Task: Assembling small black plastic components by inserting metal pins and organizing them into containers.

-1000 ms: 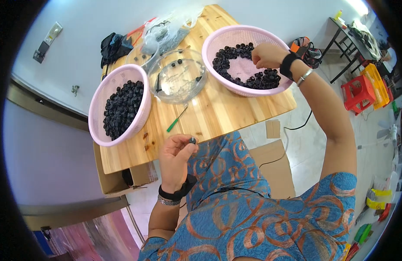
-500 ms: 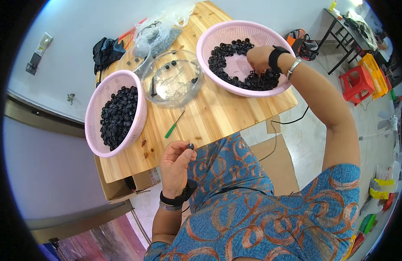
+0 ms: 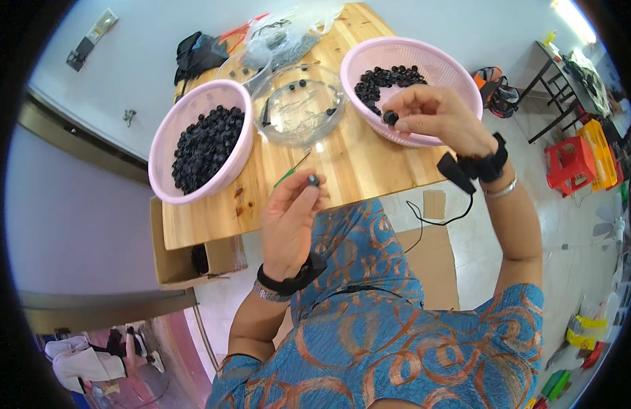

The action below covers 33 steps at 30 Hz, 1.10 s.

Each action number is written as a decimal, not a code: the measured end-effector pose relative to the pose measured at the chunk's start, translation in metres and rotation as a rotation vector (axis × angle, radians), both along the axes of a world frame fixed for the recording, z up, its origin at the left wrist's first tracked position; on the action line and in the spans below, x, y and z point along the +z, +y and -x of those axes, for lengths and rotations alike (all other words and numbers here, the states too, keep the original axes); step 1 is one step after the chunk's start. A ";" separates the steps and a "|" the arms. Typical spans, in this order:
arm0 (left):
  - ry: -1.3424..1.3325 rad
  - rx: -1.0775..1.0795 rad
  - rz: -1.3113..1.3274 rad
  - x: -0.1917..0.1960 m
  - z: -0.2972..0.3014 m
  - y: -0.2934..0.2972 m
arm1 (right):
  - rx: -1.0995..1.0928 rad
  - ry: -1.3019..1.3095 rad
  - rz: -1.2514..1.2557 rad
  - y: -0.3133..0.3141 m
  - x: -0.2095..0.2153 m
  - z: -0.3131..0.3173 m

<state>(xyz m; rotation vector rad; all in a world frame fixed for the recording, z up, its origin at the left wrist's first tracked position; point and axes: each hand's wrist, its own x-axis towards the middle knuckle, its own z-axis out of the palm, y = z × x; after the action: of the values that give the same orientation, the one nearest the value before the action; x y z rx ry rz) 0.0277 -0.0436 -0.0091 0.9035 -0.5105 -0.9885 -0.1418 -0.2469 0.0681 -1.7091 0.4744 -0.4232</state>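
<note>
My left hand (image 3: 290,219) is closed, pinching a small black plastic part (image 3: 313,180) between thumb and fingertips in front of the table's near edge. A round black cap (image 3: 391,118) is held between the thumb and fingers of my right hand (image 3: 442,117), over the near rim of the right pink basket (image 3: 459,67). Black round pieces (image 3: 390,77) lie in that basket, partly hidden by my hand. The left pink basket (image 3: 242,123) holds a heap of small black parts (image 3: 206,146). A green-handled screwdriver (image 3: 285,177) lies on the wood, partly behind my left hand.
A clear round tray (image 3: 298,129) with a few black pieces stands between the baskets on the wooden table (image 3: 370,167). Plastic bags (image 3: 288,37) and a dark folded bundle (image 3: 198,54) lie behind. A cable (image 3: 459,217) hangs from my right wrist. A red stool (image 3: 569,165) stands right.
My right hand has come up out of the right basket with a black cap. My left hand has risen slightly, still pinching its part. The view has shifted.
</note>
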 end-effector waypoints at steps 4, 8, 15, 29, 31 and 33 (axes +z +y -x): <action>0.028 -0.003 0.085 0.003 0.010 -0.002 | 0.042 -0.255 0.043 0.043 -0.029 -0.012; 0.086 -0.084 0.153 -0.003 0.017 0.003 | 0.088 -0.385 0.116 0.074 -0.050 -0.023; 0.202 -0.078 0.232 -0.014 0.021 0.013 | 0.077 -0.375 0.406 0.097 -0.063 -0.040; -0.076 0.053 0.214 -0.020 0.028 0.024 | -0.225 -0.715 0.185 0.135 -0.097 -0.055; -0.079 0.056 0.220 -0.020 0.030 0.025 | -0.227 -0.718 0.207 0.134 -0.099 -0.055; -0.047 0.046 0.213 -0.019 0.029 0.027 | -0.228 -0.722 0.228 0.135 -0.099 -0.055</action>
<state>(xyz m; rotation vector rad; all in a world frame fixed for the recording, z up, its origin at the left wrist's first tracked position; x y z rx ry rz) -0.0016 -0.0165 -0.0277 0.7456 -0.6199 -0.8546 -0.0873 -0.1124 -0.0310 -1.5824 0.0865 -1.2407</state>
